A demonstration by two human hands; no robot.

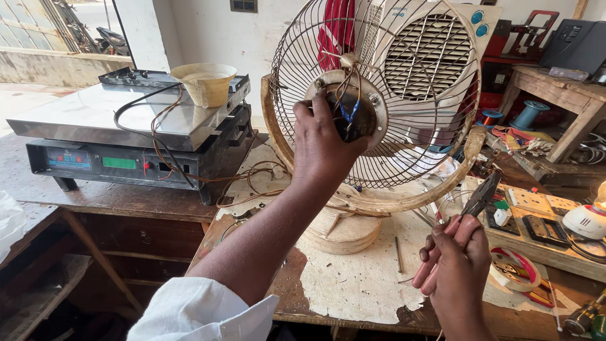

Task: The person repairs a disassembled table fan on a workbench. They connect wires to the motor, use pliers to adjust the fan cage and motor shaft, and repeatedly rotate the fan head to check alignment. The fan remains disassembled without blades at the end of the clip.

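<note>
**Fan Motor Hub Held, Pliers in the Other Hand**

Fingers [307,112] of the left hand [323,148] are curled closed around the motor hub [350,104] at the centre of the fan guard [404,95], with the palm pressed against the rear side of the hub. Short wires [348,113], one of them blue, hang out of the hub just beside the fingertips.

The right hand [456,265] is lower and to the right, well apart from the hub. Its fingers are wrapped closed around the pink handles of a pair of pliers [481,197]. The dark tip of the pliers points up and away from the person, near the lower rim of the guard but not touching it. Whether the tip is open or shut cannot be told.

The fan stands upright on a round cream base [344,233] on the table [353,284], whose pale covering is torn and peeling at the front edge. The guard is a wire cage with a worn cream rim.

Surroundings:
- A weighing scale [120,126] with a steel platform sits on the left, carrying a cream bowl [205,82].
- Brown wire loops run from the scale toward the fan base.
- A white air cooler [435,57] stands behind the guard.
- A switchboard panel [536,208] and a roll of tape [514,268] lie on the right side of the table.
</note>
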